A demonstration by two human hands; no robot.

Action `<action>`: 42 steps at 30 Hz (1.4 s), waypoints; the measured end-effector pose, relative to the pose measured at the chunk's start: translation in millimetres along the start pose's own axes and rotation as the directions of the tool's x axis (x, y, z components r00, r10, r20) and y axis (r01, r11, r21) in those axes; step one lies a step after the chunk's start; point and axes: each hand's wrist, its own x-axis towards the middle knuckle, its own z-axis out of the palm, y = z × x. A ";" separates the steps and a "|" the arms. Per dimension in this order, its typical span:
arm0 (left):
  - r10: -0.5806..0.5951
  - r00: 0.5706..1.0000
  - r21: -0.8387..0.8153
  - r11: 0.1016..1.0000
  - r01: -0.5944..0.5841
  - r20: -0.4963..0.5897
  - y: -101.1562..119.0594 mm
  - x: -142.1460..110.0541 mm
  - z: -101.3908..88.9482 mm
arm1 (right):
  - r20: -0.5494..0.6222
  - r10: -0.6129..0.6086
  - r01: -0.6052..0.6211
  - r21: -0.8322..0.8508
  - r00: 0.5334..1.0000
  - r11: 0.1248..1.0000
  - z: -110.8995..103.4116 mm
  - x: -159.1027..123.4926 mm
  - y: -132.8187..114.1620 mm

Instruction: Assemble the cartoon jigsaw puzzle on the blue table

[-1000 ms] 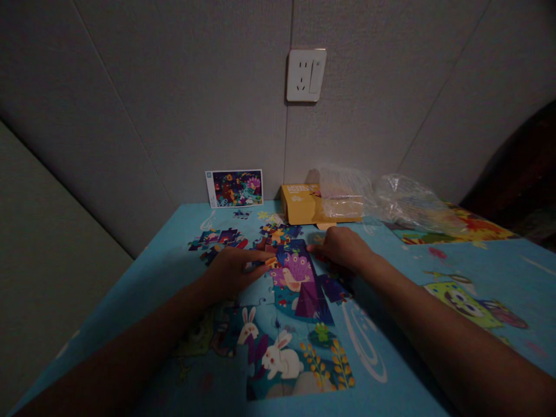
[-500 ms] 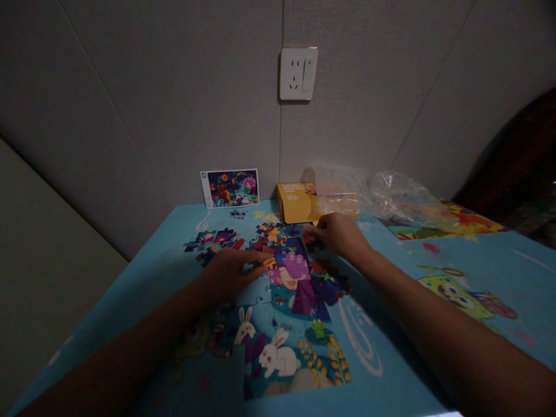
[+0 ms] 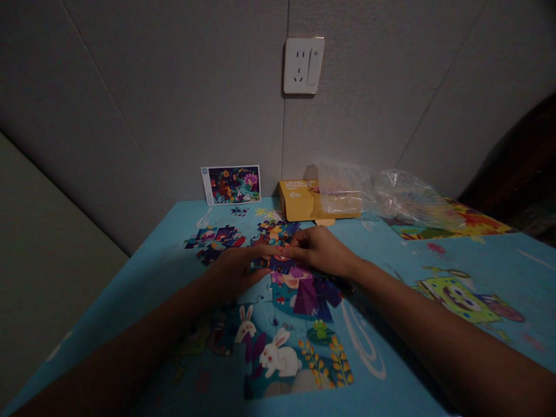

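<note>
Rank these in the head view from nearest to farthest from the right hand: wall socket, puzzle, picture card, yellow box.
From the right hand:
1. Puzzle: at its fingertips, stretching toward the person.
2. Yellow box: just beyond it.
3. Picture card: farther left, against the wall.
4. Wall socket: high on the wall.

Dim rm, grey panelled wall point(image 3: 182, 92), wht socket point(image 3: 303, 66), blue-topped tbl point(image 3: 167, 249)

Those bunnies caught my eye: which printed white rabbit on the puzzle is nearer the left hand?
The upper-left printed white rabbit, showing mainly its long-eared head, is nearer the left hand; the lower white rabbit shows its whole body.
</note>
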 end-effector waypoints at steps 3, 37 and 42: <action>0.108 0.993 -0.015 0.994 -0.107 0.041 0.9 0.3 -0.3 | 0.037 -0.007 0.015 -0.212 0.999 0.977 -13.6 -5.8 -5.3; 0.129 0.988 -0.029 0.991 -0.127 0.090 4.2 -3.7 -8.8 | -0.210 0.016 0.027 0.200 0.978 0.979 14.9 -0.7 4.3; -0.082 0.991 0.167 0.981 0.098 -0.103 -2.4 0.7 -13.9 | -0.505 0.225 -0.380 -0.228 0.833 0.896 -13.5 -0.5 10.9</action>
